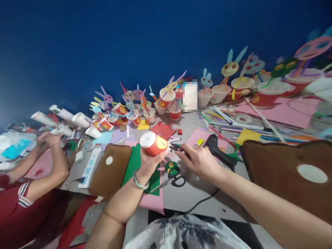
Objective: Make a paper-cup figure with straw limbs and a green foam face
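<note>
My left hand (149,164) is wrapped round a red paper cup (158,144) with a yellow print. The cup is tipped on its side, its white base turned up and left. My right hand (198,160) pinches a small dark pointed tool (175,147) that looks like scissors, its tip at the cup's right end. Whether the tip touches the rim is too small to tell. Below the hands, black-handled scissors (177,180) lie partly over green paper (136,169), beside a small green cut-out face (171,167).
A black glue gun (218,150) lies right of my right hand, its cord trailing forward. Brown boards (282,173) lie at both sides. Finished cups with paper rabbits (220,91) line the wall. At left, a co-worker's arms (52,162) rest at the table near a power strip (90,167).
</note>
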{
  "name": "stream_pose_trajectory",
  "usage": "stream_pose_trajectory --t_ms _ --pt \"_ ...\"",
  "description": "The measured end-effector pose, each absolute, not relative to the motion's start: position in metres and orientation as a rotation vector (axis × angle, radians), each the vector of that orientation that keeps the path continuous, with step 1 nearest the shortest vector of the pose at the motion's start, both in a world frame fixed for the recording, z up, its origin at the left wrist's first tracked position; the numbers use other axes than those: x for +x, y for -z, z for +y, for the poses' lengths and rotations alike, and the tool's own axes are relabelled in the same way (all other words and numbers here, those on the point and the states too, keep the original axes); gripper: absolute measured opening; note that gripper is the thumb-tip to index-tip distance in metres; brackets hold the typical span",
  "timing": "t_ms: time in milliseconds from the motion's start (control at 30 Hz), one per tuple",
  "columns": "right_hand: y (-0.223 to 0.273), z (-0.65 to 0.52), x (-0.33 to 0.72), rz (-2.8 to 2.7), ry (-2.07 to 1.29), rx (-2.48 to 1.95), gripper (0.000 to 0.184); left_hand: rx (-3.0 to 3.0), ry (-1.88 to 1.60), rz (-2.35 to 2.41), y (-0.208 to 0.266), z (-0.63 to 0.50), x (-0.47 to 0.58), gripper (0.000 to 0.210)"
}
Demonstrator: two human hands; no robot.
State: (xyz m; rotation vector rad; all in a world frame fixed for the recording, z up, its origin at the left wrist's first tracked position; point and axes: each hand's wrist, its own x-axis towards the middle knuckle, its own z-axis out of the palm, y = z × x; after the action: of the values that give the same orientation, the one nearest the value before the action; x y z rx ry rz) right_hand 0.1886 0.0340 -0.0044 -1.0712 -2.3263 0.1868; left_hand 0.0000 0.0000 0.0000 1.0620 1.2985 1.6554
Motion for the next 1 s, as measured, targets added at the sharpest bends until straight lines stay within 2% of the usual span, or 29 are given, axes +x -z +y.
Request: stream_pose_trajectory --t_ms 367,567,1000 --pt "-0.001 0.027 0.188 -2.307 -0.098 -0.987 0.041 1.075 -1.669 1.22 0.007 0.002 -0.006 0.045" --pt "-0.003 0.026 0.187 -2.307 -0.142 -0.975 0.041 1.047 -1.679 1.212 0.008 0.002 -0.009 0.052" --pt "-0.006 0.025 0.188 -2.327 -0.164 -0.955 0.043 1.108 -1.654 1.233 0.007 0.003 -0.011 0.052"
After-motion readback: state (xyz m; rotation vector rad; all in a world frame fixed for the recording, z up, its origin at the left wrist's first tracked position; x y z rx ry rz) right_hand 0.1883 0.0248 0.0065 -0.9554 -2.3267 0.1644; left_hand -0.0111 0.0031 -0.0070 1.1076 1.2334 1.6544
